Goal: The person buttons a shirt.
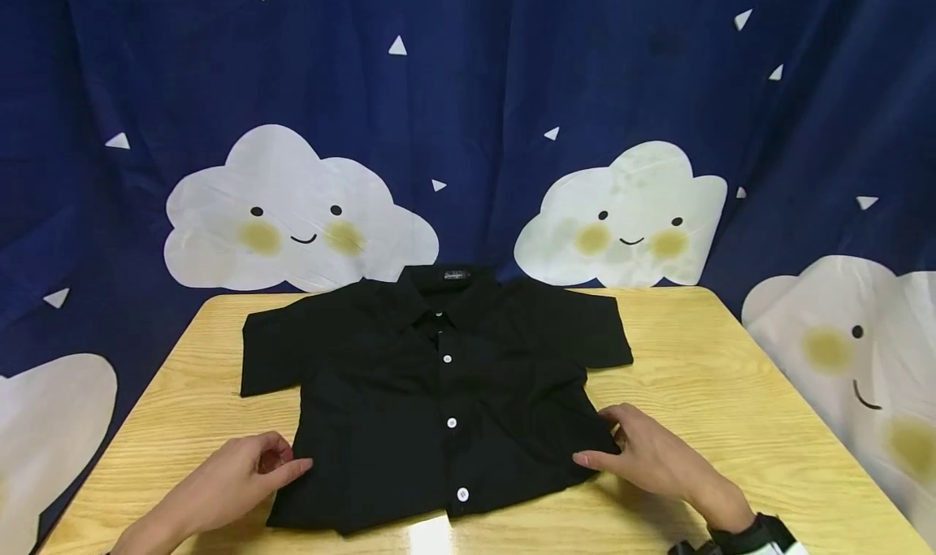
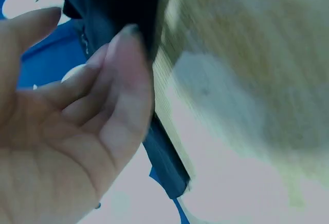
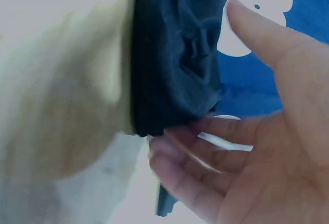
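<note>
A black short-sleeved button-up shirt [image 1: 380, 409] lies front up on the wooden table, its collar [image 1: 427, 299] at the far side and white buttons down the middle. My left hand [image 1: 237, 475] is at the shirt's lower left edge, thumb and fingers apart. In the left wrist view, its bent fingers [image 2: 126, 80] are beside the dark cloth. At the lower right side is my right hand [image 1: 654, 457], thumb over the cloth. The right wrist view shows its fingers [image 3: 185, 178] at the shirt's edge, with the thumb standing well away from them.
Light wooden table [image 1: 702, 344] surface shows on both sides of the shirt. Behind the table hangs a dark blue curtain [image 1: 468, 116] with smiling white clouds and small white triangles. A bright reflection lies on the table below the shirt's hem.
</note>
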`<state>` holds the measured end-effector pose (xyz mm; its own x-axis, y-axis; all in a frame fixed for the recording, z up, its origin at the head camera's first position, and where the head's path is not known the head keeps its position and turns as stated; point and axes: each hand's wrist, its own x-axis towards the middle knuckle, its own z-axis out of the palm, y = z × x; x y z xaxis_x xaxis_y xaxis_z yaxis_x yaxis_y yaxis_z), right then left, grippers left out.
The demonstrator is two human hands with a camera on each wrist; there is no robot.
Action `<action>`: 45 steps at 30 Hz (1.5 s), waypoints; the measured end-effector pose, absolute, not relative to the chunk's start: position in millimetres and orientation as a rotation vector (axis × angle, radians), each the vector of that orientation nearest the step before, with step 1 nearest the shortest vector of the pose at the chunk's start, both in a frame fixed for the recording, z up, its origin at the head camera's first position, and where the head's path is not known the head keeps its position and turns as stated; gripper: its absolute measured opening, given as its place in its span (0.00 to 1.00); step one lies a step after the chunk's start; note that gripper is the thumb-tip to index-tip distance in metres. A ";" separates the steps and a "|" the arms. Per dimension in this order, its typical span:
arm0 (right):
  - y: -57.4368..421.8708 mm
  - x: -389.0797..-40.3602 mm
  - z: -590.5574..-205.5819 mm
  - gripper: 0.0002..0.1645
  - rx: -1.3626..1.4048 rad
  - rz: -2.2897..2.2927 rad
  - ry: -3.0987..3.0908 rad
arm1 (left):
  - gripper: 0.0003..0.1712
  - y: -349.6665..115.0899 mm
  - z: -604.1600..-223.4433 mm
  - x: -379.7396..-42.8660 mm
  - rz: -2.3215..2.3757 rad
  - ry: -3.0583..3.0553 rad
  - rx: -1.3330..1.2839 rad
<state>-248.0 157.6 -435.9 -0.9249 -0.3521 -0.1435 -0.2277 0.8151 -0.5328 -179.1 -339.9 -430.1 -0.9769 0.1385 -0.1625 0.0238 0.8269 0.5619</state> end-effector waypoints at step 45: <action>130.5 -332.6 -430.2 0.14 -0.284 -1.013 2.947 | 0.20 -316.7 -436.9 -238.9 1.603 2.531 -0.182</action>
<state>-332.6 130.5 -430.2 -0.9835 -0.1749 0.0473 -0.1670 0.7742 -0.6105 -238.9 -316.7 -436.9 -0.9829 -0.0270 -0.1821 -0.1762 0.4252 0.8878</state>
